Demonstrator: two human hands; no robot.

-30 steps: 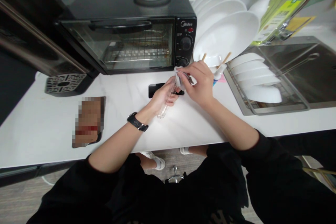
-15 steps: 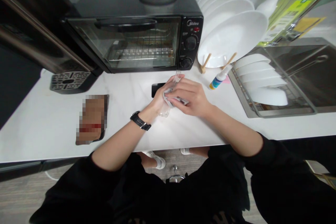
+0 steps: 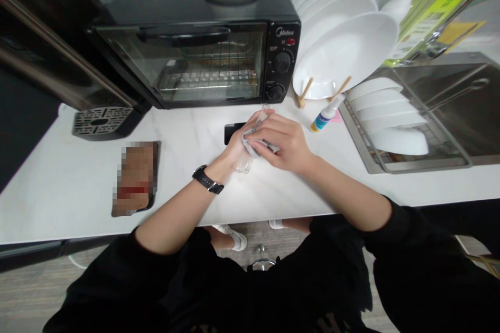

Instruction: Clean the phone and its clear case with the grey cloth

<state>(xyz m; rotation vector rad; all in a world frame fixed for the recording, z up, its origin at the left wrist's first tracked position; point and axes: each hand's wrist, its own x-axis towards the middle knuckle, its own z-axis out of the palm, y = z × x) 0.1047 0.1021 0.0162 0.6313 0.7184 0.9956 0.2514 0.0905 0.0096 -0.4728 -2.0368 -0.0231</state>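
In front of the oven (image 3: 187,70), we saw a black phone (image 3: 230,135) partly hidden by our left hand (image 3: 236,143). That hand gripped the clear case (image 3: 244,165); just right, our right hand (image 3: 288,141) pinched the cloth (image 3: 252,149) against it. Farther right, a spray bottle (image 3: 324,118) was near the plates (image 3: 351,52).

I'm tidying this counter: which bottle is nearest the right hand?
The small blue-labelled bottle with the white cap, just beyond the right hand; the large yellow-green bottle sits farther back.
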